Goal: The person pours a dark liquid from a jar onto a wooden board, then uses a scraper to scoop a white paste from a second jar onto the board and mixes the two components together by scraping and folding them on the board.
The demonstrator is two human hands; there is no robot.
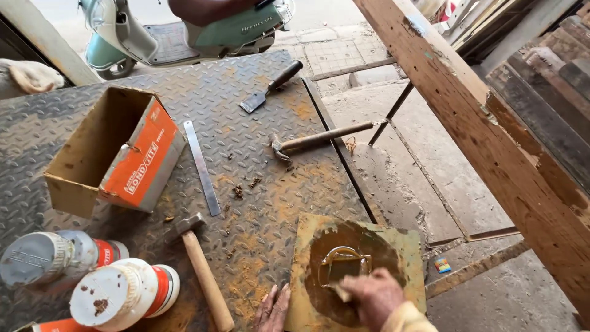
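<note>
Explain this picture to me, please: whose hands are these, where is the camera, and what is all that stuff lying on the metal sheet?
There is no machine here. A person wears a camera on the head, so you look down on that person's own two bare hands. The right hand holds a small scraper blade in a brown, glossy paste spread on a square board. The left hand rests flat against that board's near left edge. Everything sits on a rusty chequered steel plate. On it lie two hammers, one near and one farther off, a flat metal strip, a dark-handled scraper, an open cardboard box and lidded jars lying on their sides. A wooden plank slants across the right, and a scooter stands beyond.
</note>
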